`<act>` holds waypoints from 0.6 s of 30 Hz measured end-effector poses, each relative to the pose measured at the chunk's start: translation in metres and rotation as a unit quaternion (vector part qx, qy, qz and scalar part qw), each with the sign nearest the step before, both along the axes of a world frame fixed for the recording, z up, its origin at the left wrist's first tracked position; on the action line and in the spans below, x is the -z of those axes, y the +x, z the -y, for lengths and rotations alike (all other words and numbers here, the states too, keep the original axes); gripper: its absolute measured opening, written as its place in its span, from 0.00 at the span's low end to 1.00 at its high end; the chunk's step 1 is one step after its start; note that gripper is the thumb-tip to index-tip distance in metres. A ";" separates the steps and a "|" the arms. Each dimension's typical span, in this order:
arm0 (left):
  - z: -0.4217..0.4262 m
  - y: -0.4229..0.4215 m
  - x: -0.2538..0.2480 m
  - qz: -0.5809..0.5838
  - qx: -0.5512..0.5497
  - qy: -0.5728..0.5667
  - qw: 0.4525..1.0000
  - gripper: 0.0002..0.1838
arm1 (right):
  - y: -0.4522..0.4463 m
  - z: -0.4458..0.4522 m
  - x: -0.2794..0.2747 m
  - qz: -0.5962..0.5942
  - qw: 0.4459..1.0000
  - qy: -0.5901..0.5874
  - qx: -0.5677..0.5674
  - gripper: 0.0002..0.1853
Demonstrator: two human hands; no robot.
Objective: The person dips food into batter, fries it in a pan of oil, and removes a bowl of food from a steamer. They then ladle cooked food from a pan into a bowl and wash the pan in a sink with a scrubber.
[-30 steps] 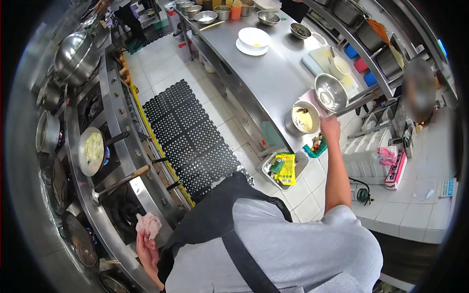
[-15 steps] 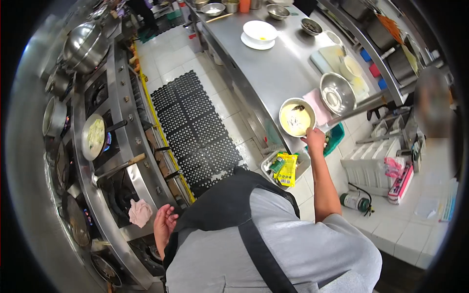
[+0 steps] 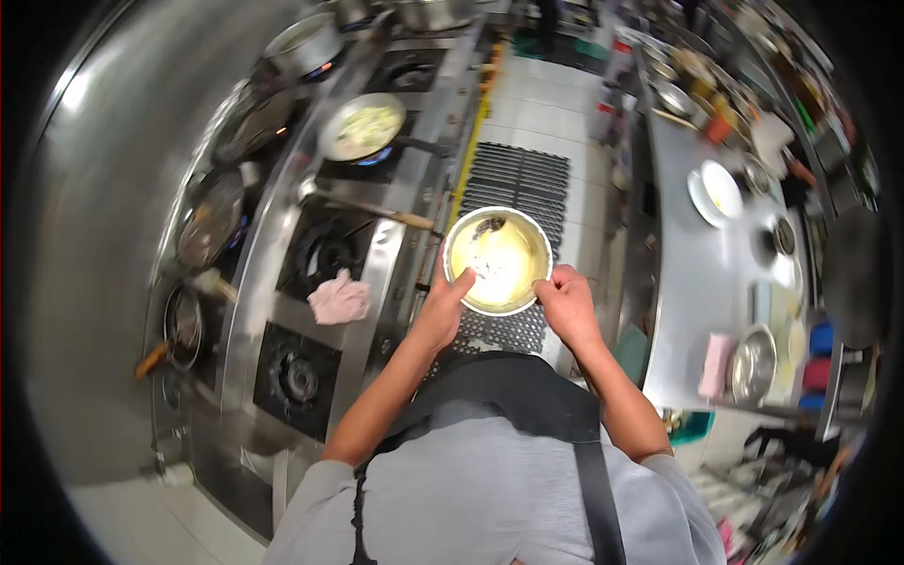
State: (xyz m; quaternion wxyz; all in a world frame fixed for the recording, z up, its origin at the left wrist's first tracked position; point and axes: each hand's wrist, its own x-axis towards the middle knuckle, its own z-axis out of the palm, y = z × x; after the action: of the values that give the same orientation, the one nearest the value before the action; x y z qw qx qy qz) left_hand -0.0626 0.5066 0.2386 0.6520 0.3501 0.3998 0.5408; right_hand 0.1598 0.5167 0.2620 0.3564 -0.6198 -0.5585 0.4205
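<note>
Both hands hold a metal bowl (image 3: 549, 252) in front of my body, above the floor mat. Inside is a pale yellow liquid (image 3: 497, 268) with white patches and a dark clump near the far side. My left hand (image 3: 439, 309) is closed on the bowl's left side, its thumb over the rim and its other fingers mostly hidden. On the right, my right hand (image 3: 568, 303) pinches the near edge. To the left, a frying pan with pale green and yellow food (image 3: 367, 128) sits over a blue flame.
The stove (image 3: 259, 268) along the left carries several pans, a pink cloth (image 3: 340, 298) and a wooden-handled utensil (image 3: 405, 217). A steel table (image 3: 680, 273) on the right bears a white bowl (image 3: 720, 191), a metal mixing bowl (image 3: 754, 363) and a pink cloth (image 3: 716, 365). A perforated black mat (image 3: 523, 179) covers the aisle.
The bowl has left the table corner and is now held up over the aisle. My left hand has come from beside the stove onto it. The view has turned left toward the stove.
</note>
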 end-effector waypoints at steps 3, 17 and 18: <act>0.003 -0.061 0.013 0.140 -0.074 -0.023 0.987 0.32 | -0.059 -0.014 -0.041 0.054 0.986 0.079 -0.139 0.14; 0.047 -0.191 0.033 0.120 -0.370 0.005 0.921 0.29 | -0.316 -0.059 -0.034 0.378 0.697 0.234 -0.562 0.11; 0.050 -0.199 0.029 0.127 -0.368 0.009 0.921 0.29 | -0.333 -0.059 -0.026 0.386 0.698 0.255 -0.546 0.11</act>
State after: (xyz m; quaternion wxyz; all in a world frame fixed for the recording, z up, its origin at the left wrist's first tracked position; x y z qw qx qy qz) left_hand -0.2613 0.4566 0.2095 0.4491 0.1122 0.4091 0.7864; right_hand -0.1732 0.5753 0.2884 -0.0383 -0.1990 -0.9734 0.1069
